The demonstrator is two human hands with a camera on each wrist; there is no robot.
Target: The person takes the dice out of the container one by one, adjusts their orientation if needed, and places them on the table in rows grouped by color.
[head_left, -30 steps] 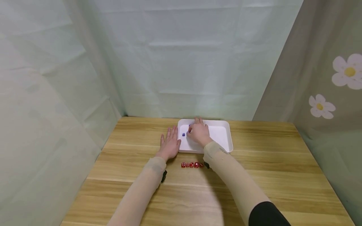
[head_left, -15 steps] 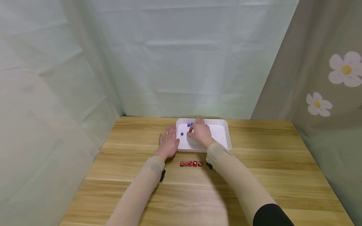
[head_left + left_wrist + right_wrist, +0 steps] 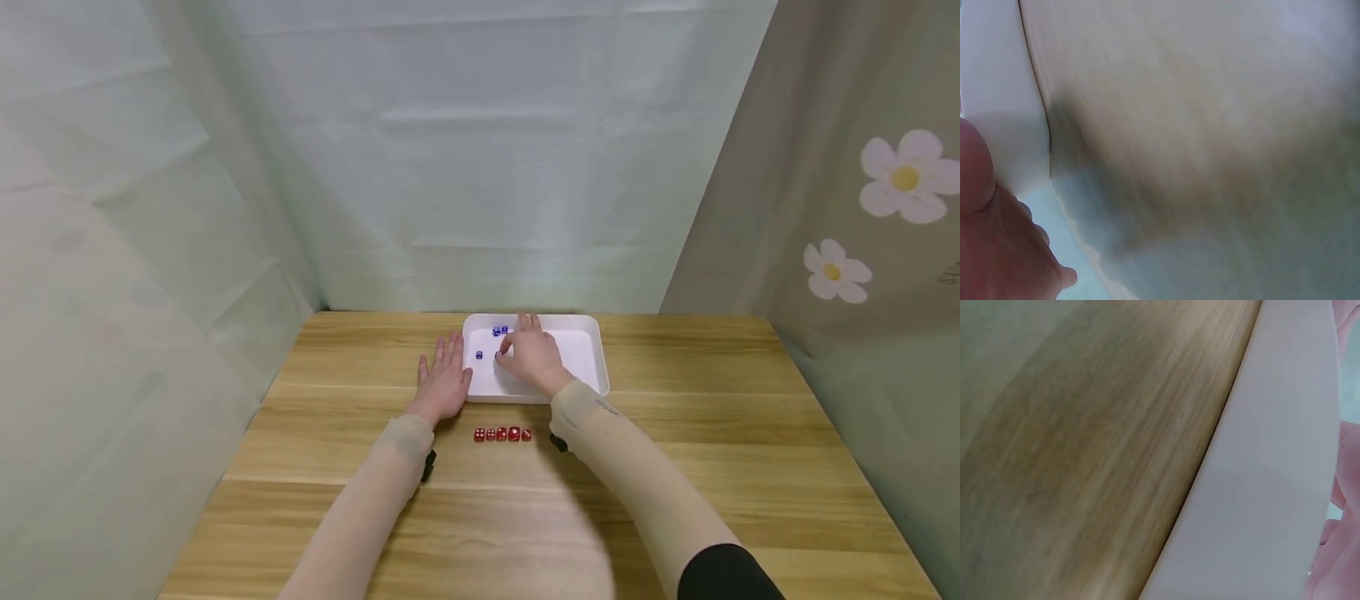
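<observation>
Blue die (image 3: pixel 497 356) pinched in right hand (image 3: pixel 534 358); left hand (image 3: pixel 441 388) spread against white tray (image 3: pixel 579 357).
Likely light, hard and slick; best held by opposite faces.

Closed in at the back by a pale grey-green curtain (image 3: pixel 487 167), faintly creased. Flanked on the left by similar pale cloth (image 3: pixel 135 292), and on the right by a darker grey-beige drape (image 3: pixel 765 167) printed with white, yellow-centred flowers (image 3: pixel 831 272). Furnished with a wood-grain table (image 3: pixel 750 433), banded in light and darker brown. Lit softly, with a pale sheen low on the near tabletop.
</observation>
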